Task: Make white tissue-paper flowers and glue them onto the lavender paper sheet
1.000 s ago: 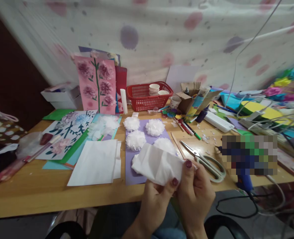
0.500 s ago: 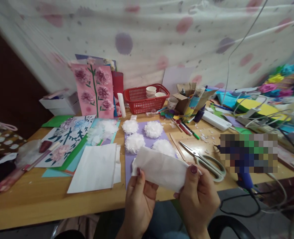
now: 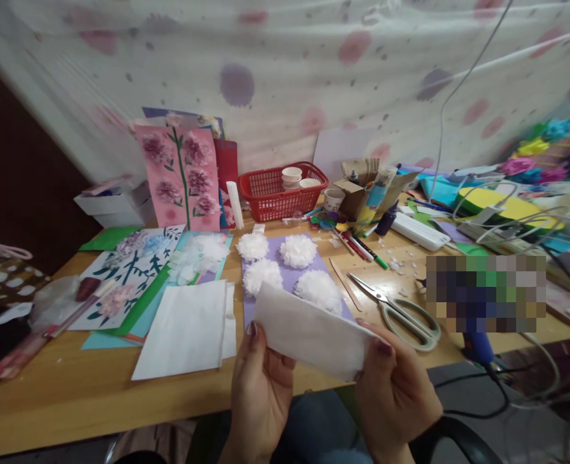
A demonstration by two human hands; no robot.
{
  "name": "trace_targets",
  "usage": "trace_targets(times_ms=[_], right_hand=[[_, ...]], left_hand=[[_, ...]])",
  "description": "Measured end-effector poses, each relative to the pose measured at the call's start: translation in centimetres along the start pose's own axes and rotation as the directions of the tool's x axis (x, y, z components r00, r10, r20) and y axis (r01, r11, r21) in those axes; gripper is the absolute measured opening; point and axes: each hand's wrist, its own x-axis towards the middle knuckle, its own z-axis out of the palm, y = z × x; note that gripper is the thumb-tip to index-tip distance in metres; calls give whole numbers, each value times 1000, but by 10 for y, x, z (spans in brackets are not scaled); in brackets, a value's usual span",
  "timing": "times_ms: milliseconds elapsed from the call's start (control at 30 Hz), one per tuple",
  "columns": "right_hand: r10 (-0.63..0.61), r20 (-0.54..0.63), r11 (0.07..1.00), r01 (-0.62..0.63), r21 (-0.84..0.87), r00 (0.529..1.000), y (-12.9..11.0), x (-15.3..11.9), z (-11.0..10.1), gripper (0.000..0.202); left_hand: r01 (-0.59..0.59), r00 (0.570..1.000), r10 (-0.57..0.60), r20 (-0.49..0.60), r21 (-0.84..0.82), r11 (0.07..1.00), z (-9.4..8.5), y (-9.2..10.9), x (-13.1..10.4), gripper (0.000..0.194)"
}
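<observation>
Between my two hands stretches a folded strip of white tissue paper (image 3: pixel 311 332), tilted down to the right. My left hand (image 3: pixel 263 386) pinches its left end, thumb on top. My right hand (image 3: pixel 393 393) grips the right end. Behind the strip lies a purple sheet (image 3: pixel 287 279) bearing several fluffy white paper flowers (image 3: pixel 298 250); the strip covers its lower part. Left of it, a stack of white paper sheets (image 3: pixel 183 332) rests on the table. A pair of scissors (image 3: pixel 395 309) with pale green handles lies beyond my right hand.
A blue glue gun (image 3: pixel 478 348), partly blurred out, is at the table's right edge. A red basket (image 3: pixel 282 200) with paper cups stands at the back. Markers (image 3: pixel 369 252) and paper scraps lie right of centre. A pink flower picture (image 3: pixel 178 177) leans at the back left.
My hands have moved slightly apart, drawing the tissue strip out straighter and flatter. Its right end sits a little lower, and more of the lower right white flower shows.
</observation>
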Motion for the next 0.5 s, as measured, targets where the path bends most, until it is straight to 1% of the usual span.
trace_targets(times_ms=[33,67,100,133,167,200,233,267,300,333,400,433,500], right_hand=[[67,55,996,-70,56,996,2,2,-1,35],[165,145,973,-185,136,976,3,4,-2,43],[263,277,921,-326,214,924,4,5,-3,51],[333,426,845,-466,261,842,4,5,-4,57],[375,560,764,-588,264,739,4,5,-4,59],[400,662,697,-680,229,634,2,4,-3,57],[415,734,643,-744,182,538,-2,3,-3,52],[423,781,595,-791,143,460,-6,2,-2,45],[433,806,547,-829,121,404,-11,1,-2,38],[447,817,492,-863,118,366,-17,1,-1,32],[474,826,367,-921,129,304,-28,2,0,27],[488,833,297,-947,121,259,-32,3,0,26],[487,861,166,-984,71,144,-38,4,0,24]], left_hand=[[-11,1000,11,-5,11,1000,-1,1,1,24],[-21,1000,21,-10,23,1000,-1,3,2,22],[-29,999,30,-16,33,999,-2,4,3,20],[-35,999,36,-20,43,998,-2,6,3,18],[-42,999,43,-24,53,998,-3,7,4,17],[-51,998,53,-26,62,997,-4,8,4,16],[-57,998,59,-28,73,996,-5,10,4,17],[-58,998,61,-28,84,995,-6,11,3,19],[-55,998,58,-28,94,994,-7,13,2,23],[-45,999,47,-23,105,993,-8,14,1,29],[-3,1000,0,19,146,989,-9,15,0,47],[19,999,-27,45,172,985,-10,14,0,60],[42,995,-62,80,234,971,-12,10,0,85]])
